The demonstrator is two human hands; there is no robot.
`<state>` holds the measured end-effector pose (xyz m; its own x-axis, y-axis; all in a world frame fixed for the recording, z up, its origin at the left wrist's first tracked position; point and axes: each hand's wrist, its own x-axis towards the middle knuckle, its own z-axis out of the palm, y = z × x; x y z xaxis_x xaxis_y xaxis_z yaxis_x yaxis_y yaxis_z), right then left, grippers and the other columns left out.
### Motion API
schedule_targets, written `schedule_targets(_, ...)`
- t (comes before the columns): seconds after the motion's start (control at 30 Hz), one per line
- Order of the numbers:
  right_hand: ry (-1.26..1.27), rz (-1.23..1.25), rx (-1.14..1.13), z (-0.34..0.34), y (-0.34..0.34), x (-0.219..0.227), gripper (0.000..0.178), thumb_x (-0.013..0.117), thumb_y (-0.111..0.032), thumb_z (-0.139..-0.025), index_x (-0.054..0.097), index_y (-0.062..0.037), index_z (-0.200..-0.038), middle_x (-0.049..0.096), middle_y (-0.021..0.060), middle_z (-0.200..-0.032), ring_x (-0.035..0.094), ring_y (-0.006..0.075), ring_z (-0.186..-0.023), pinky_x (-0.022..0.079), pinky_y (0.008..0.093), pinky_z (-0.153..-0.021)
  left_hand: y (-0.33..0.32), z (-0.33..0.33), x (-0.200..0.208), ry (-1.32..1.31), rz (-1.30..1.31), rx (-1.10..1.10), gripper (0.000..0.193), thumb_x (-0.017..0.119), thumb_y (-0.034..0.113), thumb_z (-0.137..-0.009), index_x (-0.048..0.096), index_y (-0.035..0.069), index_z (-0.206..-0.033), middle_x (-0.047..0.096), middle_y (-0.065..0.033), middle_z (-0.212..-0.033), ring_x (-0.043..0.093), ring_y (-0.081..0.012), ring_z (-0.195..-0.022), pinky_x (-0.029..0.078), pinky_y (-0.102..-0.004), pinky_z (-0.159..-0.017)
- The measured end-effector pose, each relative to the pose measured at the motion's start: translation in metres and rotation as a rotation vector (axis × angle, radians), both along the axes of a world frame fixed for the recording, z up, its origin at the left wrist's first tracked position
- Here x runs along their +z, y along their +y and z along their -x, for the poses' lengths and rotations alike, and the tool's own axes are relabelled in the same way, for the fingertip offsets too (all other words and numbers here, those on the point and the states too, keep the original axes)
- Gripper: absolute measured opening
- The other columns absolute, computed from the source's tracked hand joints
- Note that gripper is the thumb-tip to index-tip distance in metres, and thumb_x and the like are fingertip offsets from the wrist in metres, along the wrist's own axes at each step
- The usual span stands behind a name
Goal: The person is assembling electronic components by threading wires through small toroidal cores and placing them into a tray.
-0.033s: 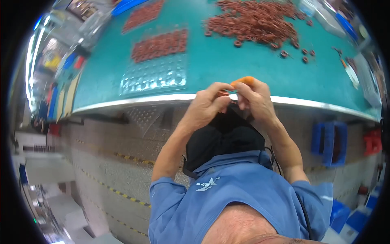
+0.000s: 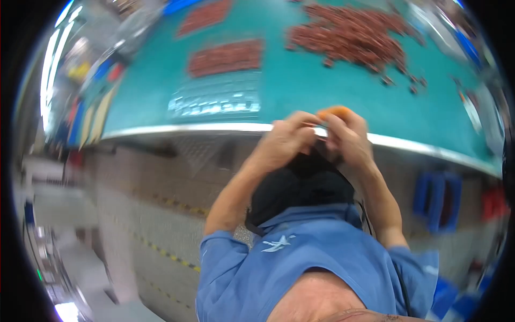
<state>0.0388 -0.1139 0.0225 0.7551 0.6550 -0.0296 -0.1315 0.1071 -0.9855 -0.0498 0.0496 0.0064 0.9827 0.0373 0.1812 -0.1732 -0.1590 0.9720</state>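
Just in front of the table's edge, my left hand [image 2: 287, 142] and my right hand [image 2: 350, 137] work close together, fingertips almost meeting. Pinched in the left fingers is a small reddish-brown wire coil [image 2: 309, 125], mostly covered by them. The right fingers are wrapped round a tool with an orange handle [image 2: 333, 111]; its working end is hidden or blurred. Beyond my hands, a loose pile of similar reddish-brown coils [image 2: 351, 35] lies on the green table [image 2: 289, 91]. A clear plastic tray [image 2: 214, 96] left of my hands has rows of coils [image 2: 225, 57] in its far part.
Another block of coils [image 2: 205, 16] lies at the far left. Several stray coils sit at the pile's right edge. Tools [image 2: 471, 110] and clear bins are on the table's right side. Blue crates [image 2: 437, 201] and a red stool [image 2: 493, 203] stand on the floor at right.
The whole view has swung slightly, so the table and its contents sit further right, with more blur. My hands keep nearly the same hold, close together.
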Motion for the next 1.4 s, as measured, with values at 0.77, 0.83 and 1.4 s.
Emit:
schedule_targets(0.77,-0.591,-0.130,-0.362,-0.014,-0.028,-0.050,0.015,0.058,-0.006,-0.094,0.060,0.0019,-0.106,0.060,0.0053,-0.069,0.054,0.0073,-0.057,0.041,0.0188,-0.052,-0.048,-0.010,0.011,-0.249,0.114,0.099,0.009,0.052,0.010,-0.095,0.053,0.002,-0.095,0.055,-0.0035,-0.059,0.051,-0.0093,-0.049,0.040,-0.0254,-0.045)
schedule_targets(0.83,-0.439,-0.215,-0.346,-0.016,-0.015,-0.041,0.025,0.058,-0.013,-0.096,0.055,0.0011,-0.116,0.059,0.0047,-0.081,0.054,0.0075,-0.059,0.040,0.0187,-0.052,-0.045,-0.015,0.006,-0.186,0.142,0.108,0.007,0.051,0.009,-0.096,0.051,0.002,-0.095,0.055,-0.0035,-0.060,0.051,-0.0092,-0.050,0.039,-0.0250,-0.045)
schedule_targets(1.4,-0.015,-0.247,-0.091,-0.016,-0.022,-0.047,0.020,0.060,-0.021,-0.095,0.060,-0.0035,-0.086,0.054,-0.0005,-0.063,0.042,0.0035,-0.048,0.029,0.0178,-0.041,-0.019,-0.021,0.018,-0.303,-0.634,-0.050,0.024,0.060,0.019,-0.088,0.056,0.001,-0.104,0.064,-0.0162,-0.087,0.063,-0.0355,-0.084,0.049,-0.0436,-0.072)
